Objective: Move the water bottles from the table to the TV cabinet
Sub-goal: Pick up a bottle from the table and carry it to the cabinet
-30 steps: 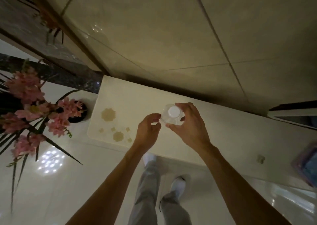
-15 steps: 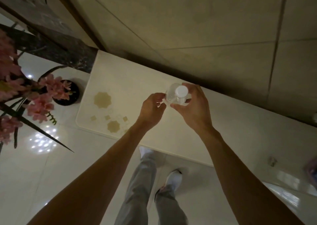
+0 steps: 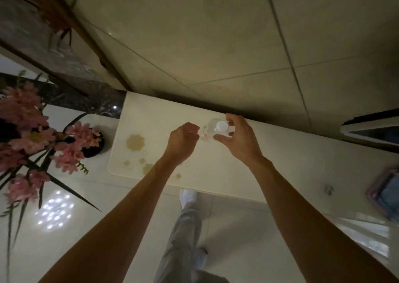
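Carried nearer the wall (image 3: 216, 45) now — bottle (image 3: 208, 129) gripped round its top by right hand (image 3: 239, 139), to stand safely on cabinet (image 3: 302, 166) (left hand (image 3: 181, 141) curled beside; touching, can't tell).

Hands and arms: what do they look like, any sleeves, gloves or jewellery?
The left hand and right hand are bare: no gloves, rings or watch visible. Both forearms are uncovered to the frame edge, with no sleeves in view. Below are grey trousers and white shoes.

1 btl (image 3: 209, 129), 2 hands (image 3: 182, 141) (image 3: 239, 139), 1 plant (image 3: 69, 156)
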{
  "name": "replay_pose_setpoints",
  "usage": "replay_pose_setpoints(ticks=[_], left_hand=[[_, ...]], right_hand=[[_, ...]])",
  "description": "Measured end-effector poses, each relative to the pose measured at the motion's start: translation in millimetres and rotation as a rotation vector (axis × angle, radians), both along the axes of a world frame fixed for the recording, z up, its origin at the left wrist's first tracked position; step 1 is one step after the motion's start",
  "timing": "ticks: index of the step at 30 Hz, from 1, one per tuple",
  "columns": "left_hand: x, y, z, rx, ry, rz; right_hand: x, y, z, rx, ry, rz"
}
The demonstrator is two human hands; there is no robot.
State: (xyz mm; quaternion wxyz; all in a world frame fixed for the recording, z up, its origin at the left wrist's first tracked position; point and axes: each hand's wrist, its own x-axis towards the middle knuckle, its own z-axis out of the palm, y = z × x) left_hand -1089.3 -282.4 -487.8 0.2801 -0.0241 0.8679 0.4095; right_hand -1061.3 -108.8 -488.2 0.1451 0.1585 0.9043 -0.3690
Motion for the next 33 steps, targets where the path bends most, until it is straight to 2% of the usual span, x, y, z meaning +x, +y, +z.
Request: replay_pose_setpoints(ticks=[5,10,15,22,26,33], left_hand=[[18,-14,60,-0.023,0.089,-0.074],[65,-21,115,-0.045,0.197,-0.25],[142,-29,165,-0.07,0.295,-0.569],[280,-28,240,-0.095,0.369,-1.154],[352,-22,273,-0.153,0.429,-1.371],[442,0,322,-0.145,0.527,-1.695]], right_hand=[[33,5,70,0.021,0.04,-0.031],[105,10,133,0.101,0.095,-0.088],[227,-3,190,0.2,0.119,-0.195],[436,-50,239,0.294,0.103,-0.519],[538,-82,254,0.333,0.072,-0.694],[677,-125,276,0.355,0.032,-0.995]])
